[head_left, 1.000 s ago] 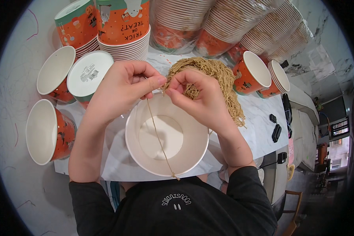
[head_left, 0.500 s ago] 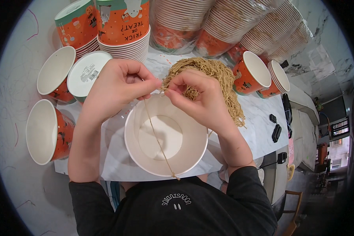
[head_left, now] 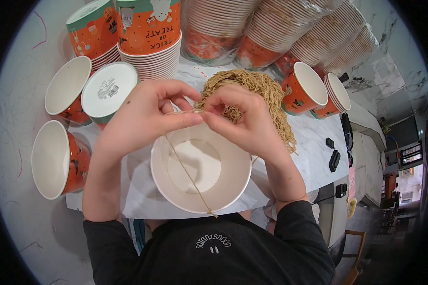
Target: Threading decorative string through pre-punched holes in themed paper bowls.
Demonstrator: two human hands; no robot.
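Note:
A paper bucket [head_left: 201, 164] with a white inside stands open side up in front of me. Tan twine [head_left: 187, 173] stretches across its mouth from a knot at the near rim up to my hands. Over the far rim, my left hand [head_left: 164, 107] pinches the twine between thumb and fingers. My right hand [head_left: 235, 116] meets it fingertip to fingertip, also pinching the twine; the exact grip there is partly hidden. Right behind my right hand lies a heap of tan twine strands [head_left: 266, 102].
Orange printed buckets lie at the left [head_left: 57, 159], one upturned bucket [head_left: 110, 88] beside them. Tall bucket stacks [head_left: 150, 35] and plastic-wrapped stacks [head_left: 218, 28] line the back. More buckets [head_left: 309, 88] stand at the right, with small black objects [head_left: 334, 160] on the marbled table [head_left: 314, 137].
My left hand has shifted slightly left and down, its fingers spreading a little from the thumb. The twine's upper end has moved left with it. My right hand stays almost in place.

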